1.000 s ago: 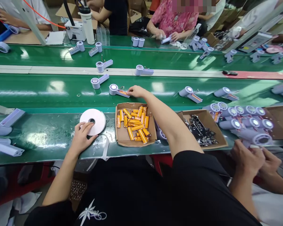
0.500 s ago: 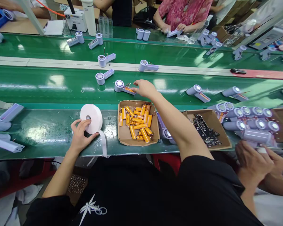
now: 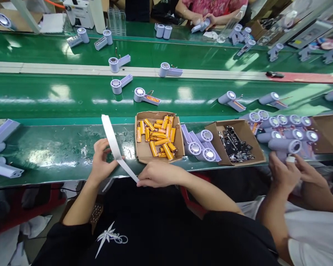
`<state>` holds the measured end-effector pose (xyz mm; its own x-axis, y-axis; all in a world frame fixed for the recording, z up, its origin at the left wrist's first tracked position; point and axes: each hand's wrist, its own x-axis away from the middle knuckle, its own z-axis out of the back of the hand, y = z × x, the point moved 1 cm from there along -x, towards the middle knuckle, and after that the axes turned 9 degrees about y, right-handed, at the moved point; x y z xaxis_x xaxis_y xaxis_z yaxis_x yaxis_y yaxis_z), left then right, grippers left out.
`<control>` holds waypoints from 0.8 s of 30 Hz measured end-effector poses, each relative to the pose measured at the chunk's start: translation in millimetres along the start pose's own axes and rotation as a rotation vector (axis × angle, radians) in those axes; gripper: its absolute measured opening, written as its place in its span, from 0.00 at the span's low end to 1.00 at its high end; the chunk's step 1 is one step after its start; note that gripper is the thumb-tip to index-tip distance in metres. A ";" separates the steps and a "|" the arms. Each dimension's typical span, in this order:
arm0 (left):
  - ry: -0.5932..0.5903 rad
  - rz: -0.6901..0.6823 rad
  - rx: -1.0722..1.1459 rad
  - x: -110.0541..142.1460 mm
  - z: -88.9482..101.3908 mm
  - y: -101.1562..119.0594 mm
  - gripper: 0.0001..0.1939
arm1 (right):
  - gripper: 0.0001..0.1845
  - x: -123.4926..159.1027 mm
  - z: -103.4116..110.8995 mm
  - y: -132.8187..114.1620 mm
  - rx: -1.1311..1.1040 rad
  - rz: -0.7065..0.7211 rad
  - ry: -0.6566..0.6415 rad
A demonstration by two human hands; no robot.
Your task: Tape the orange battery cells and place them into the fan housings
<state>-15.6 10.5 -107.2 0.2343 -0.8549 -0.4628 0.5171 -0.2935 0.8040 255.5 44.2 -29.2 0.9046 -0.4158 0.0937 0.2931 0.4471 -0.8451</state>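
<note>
My left hand [image 3: 104, 162] grips a wide white roll of tape [image 3: 111, 136], now turned nearly edge-on to me. A strip of tape [image 3: 130, 171] runs from the roll down to my right hand [image 3: 157, 173], whose fingers pinch its loose end near the bench edge. Right behind that hand stands a cardboard tray [image 3: 138, 157] of orange-wrapped battery cells [image 3: 160, 141] with thin wires. On the green conveyor beyond lies a lilac fan housing [image 3: 139, 95] with an orange cell in its open handle.
Lilac housings [image 3: 204, 147] lie right of the battery tray, beside a cardboard box of black circuit boards [image 3: 234, 146]. At far right a co-worker's hands [image 3: 285, 170] hold a housing. More housings [image 3: 4, 168] sit at far left. People work across the conveyor.
My right hand has come back from the housing on the conveyor to the tape's loose end. My left hand has turned the roll from face-on to edge-on, lifting the strip.
</note>
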 end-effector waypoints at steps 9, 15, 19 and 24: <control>-0.025 0.197 -0.020 23.2 -13.7 -24.4 0.34 | 0.17 2.2 85.0 55.8 0.820 -0.541 0.440; -0.124 0.137 -0.100 16.9 -13.9 -14.9 0.33 | 0.17 6.2 80.6 79.7 0.775 -0.465 0.475; -0.110 0.105 -0.094 17.2 -14.4 -15.4 0.32 | 0.22 11.7 89.7 82.0 0.517 -0.478 0.573; -0.123 0.039 -0.143 18.1 -14.3 -17.2 0.31 | 0.19 5.5 82.2 74.5 0.705 -0.487 0.443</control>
<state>-8.5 6.2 -134.8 0.1588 -0.9130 -0.3759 0.6234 -0.2025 0.7552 307.7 140.3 -48.4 0.4781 -0.8780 0.0217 0.8547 0.4594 -0.2415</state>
